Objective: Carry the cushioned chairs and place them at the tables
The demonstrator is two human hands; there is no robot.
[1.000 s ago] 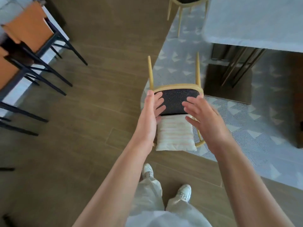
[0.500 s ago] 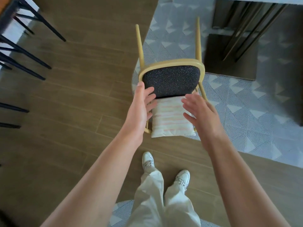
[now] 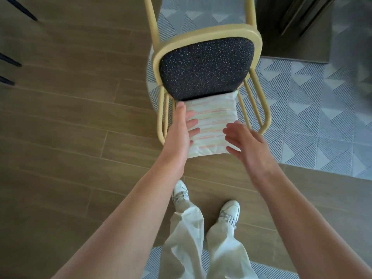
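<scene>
Hands reaching for yellow-framed cushioned chair [image 3: 205,65] at 12 o'clock: left hand [image 3: 180,127] and right hand [image 3: 244,141] flank striped seat cushion [image 3: 211,125], grip wide, holding nothing, likely readying lift toward table base [image 3: 293,25].

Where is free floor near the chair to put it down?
Bare wooden floor lies open left of the chair, up to the dark legs at the frame's left edge. The patterned rug is free to its right. Ahead-right, the dark table base crowds it.
</scene>
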